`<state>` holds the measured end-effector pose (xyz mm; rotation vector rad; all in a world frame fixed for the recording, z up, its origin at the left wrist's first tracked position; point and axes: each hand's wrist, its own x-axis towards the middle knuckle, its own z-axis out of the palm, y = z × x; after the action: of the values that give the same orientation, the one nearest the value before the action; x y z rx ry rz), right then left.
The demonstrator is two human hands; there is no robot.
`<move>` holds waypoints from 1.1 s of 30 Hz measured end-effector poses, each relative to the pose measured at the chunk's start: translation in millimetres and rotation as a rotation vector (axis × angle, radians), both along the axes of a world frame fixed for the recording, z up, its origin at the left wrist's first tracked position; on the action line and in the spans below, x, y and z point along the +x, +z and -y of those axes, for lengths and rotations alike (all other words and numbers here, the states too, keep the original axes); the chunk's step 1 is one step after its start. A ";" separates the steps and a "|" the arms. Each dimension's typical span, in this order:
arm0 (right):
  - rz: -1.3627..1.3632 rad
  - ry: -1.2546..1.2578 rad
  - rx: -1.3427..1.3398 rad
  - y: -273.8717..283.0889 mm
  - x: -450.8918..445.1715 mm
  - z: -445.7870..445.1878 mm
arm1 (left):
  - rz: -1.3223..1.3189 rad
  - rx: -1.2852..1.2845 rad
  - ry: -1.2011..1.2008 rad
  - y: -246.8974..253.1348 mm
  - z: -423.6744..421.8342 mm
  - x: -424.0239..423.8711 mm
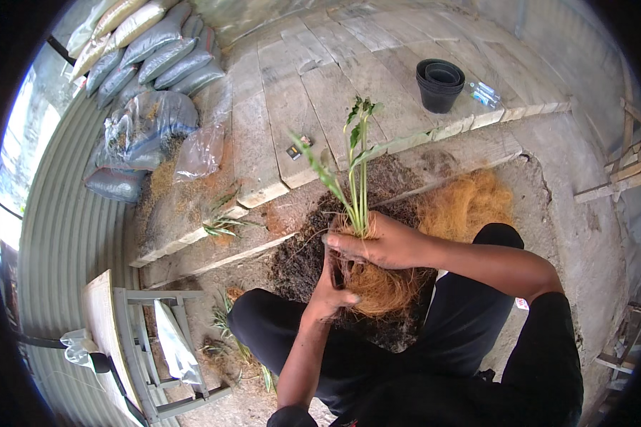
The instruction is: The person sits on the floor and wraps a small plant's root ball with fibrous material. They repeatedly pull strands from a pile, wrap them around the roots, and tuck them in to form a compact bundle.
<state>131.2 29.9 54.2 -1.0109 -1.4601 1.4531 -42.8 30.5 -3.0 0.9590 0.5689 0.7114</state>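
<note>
My right hand is closed around the base of a leafy green plant with several pale, upright stems. Below it, my left hand grips the side of a root ball wrapped in brown coconut fiber, its thumb lying over the fiber. The fingers of both hands are partly hidden. Beneath and around my hands lies dark soil, between my bent legs. A loose heap of orange-brown coconut fiber lies to the right of the soil.
Black nested plastic pots and a plastic bottle stand or lie on the plank platform. Filled sacks are stacked at the upper left, near a clear plastic bag. A metal-framed stool is at lower left.
</note>
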 end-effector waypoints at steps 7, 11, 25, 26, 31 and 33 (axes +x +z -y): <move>0.332 0.017 0.117 -9.9 -2.7 -2.0 | -0.017 -0.374 -0.065 8.1 7.1 1.4; 0.579 -0.024 0.399 -17.7 -4.2 -3.5 | -0.024 -0.271 -0.166 -9.2 0.8 -2.6; 0.579 0.374 -0.120 -16.1 -1.5 -8.1 | -0.096 -0.381 -0.187 7.6 14.3 12.1; 0.528 0.379 -0.137 -27.5 -1.4 -11.0 | -0.076 -0.369 -0.183 4.9 14.4 12.2; 0.259 0.345 -0.375 -38.4 -1.4 -18.5 | -0.052 -0.391 -0.129 6.1 16.5 12.5; 0.205 0.271 -0.431 -25.6 0.2 -15.6 | -0.073 -0.379 -0.092 9.5 17.7 9.2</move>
<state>131.4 45.6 28.6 -1.2894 -1.5044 1.9660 -33.6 12.8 6.5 0.6545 0.6912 0.4655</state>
